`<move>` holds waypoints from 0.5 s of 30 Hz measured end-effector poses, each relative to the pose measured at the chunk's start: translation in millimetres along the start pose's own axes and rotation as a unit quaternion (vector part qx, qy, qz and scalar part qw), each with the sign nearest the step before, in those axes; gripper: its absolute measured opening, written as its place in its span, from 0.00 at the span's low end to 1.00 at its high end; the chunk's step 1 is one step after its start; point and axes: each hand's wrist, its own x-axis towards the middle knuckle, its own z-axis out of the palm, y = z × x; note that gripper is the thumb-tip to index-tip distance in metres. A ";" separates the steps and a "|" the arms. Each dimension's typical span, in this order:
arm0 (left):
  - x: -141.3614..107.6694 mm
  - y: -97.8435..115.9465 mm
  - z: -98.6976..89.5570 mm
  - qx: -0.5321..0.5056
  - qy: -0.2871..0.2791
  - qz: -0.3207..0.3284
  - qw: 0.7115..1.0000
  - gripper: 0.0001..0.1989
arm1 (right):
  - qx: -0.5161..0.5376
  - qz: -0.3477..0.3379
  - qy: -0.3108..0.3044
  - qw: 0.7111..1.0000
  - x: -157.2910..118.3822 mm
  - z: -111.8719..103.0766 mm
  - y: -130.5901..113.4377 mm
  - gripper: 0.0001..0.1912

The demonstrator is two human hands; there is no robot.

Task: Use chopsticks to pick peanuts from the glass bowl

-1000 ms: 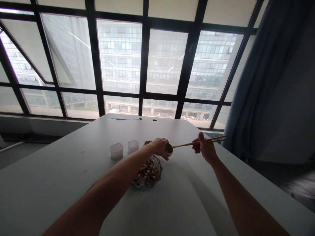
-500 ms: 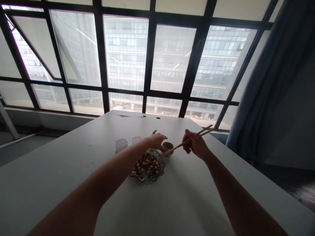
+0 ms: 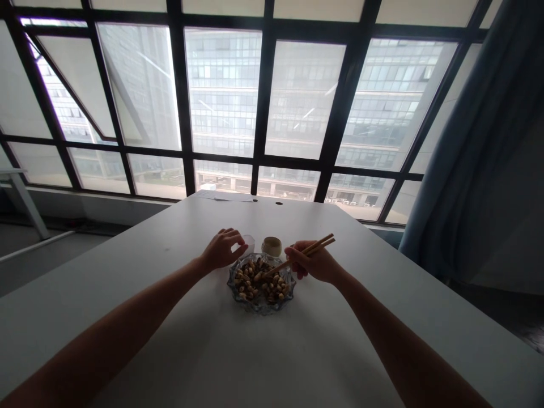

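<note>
A clear scalloped glass bowl (image 3: 262, 307) holds many brown nuts (image 3: 278, 286). My right hand (image 3: 312, 260) grips a pair of wooden chopsticks (image 3: 318, 245), whose tips reach down among the nuts. Just behind the bowl stands a small round tan cup (image 3: 271, 246). My left hand (image 3: 224, 248) is at the bowl's upper left, thumb and fingers apart, with nothing seen between them. Beside its thumb is a translucent plastic container (image 3: 249, 243), partly covered by the hand.
The white table (image 3: 204, 351) runs back towards large black-framed windows. Papers (image 3: 225, 196) lie at its far edge, near two dark holes. A blue curtain (image 3: 450, 158) hangs at the right, and a white metal frame (image 3: 28, 204) stands at the left.
My left hand has moved left, away from the cup, over where the containers stood in view. The cup now sits further left, behind the bowl. My right hand has brought the chopsticks left into the nuts.
</note>
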 end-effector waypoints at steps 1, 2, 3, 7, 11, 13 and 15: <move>-4.7 -3.5 -0.2 0.013 0.004 -0.008 1.000 0.13 | 0.002 -0.003 0.026 1.000 1.0 0.4 2.0 0.27; -9.2 -6.7 -0.4 0.024 0.008 -0.017 1.000 0.12 | 0.004 -0.005 0.048 0.999 1.7 -0.3 3.3 0.28; -13.7 -9.6 -0.6 0.033 0.009 -0.023 0.999 0.12 | 0.008 -0.007 0.067 0.998 2.1 -1.9 3.8 0.28; -33.0 -19.9 -0.4 0.055 0.001 -0.025 0.998 0.10 | 0.026 -0.017 0.097 0.995 0.8 -8.8 0.6 0.30; -48.0 -28.4 3.9 0.068 0.025 -0.058 0.996 0.14 | -0.002 0.016 -0.003 1.000 -2.1 -6.2 -2.0 0.30; -52.0 -31.8 7.7 0.073 0.045 -0.092 0.992 0.17 | -0.018 0.019 -0.021 0.999 -2.6 -3.4 -1.0 0.30; -54.4 -34.4 12.0 0.074 0.063 -0.132 0.986 0.20 | -0.037 0.003 0.006 0.999 -2.1 -2.6 0.8 0.29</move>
